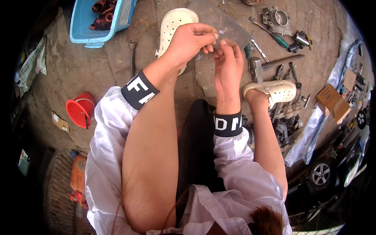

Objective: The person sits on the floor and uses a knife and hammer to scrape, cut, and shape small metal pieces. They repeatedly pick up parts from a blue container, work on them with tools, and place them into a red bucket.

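A clear plastic bag (234, 28) spreads beyond my fingertips, its near edge creased. My left hand (193, 40) is closed, with thumb and forefinger pinching at that edge. Close beside it on the right, my right hand (228, 58) is also closed, its thumb and fingertips pinched on the bag's edge. The fingertips of the two hands almost meet. Whether anything small sits between them or inside the bag I cannot make out. Under my left hand is a cream clog (172, 24) on my foot.
Right of the bag lie a hammer (256, 70), a green-handled screwdriver (279, 40) and a metal throttle body (277, 17). A blue basin (87, 40) with dark reddish contents stands at upper left, a red bucket (74, 111) below it. A cardboard box (333, 102) lies far right.
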A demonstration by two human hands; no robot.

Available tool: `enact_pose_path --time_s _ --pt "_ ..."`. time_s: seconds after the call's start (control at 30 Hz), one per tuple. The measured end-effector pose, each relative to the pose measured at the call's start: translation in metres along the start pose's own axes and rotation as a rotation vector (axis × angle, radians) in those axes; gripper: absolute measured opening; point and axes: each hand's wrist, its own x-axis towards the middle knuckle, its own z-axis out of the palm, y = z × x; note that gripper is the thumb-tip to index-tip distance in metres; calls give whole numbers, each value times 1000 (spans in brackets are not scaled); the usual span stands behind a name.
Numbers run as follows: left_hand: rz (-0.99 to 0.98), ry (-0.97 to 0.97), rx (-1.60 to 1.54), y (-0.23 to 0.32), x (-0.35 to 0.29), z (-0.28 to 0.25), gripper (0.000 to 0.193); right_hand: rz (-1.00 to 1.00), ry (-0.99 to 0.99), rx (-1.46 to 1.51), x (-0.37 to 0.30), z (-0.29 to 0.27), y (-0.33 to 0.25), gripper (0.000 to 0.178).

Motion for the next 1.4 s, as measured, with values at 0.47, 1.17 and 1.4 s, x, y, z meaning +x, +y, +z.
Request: enact_pose_path --time_s 0.47,1.17,1.4 --pt "16 -45 63 1 0 3 18 -40 -111 7 3 -2 -6 11" --pt "124 -45 104 -6 4 2 18 -290 -5 -519 4 -3 -11 11" --pt "45 -16 76 -3 1 4 19 -12 -99 -262 4 -5 -12 11"
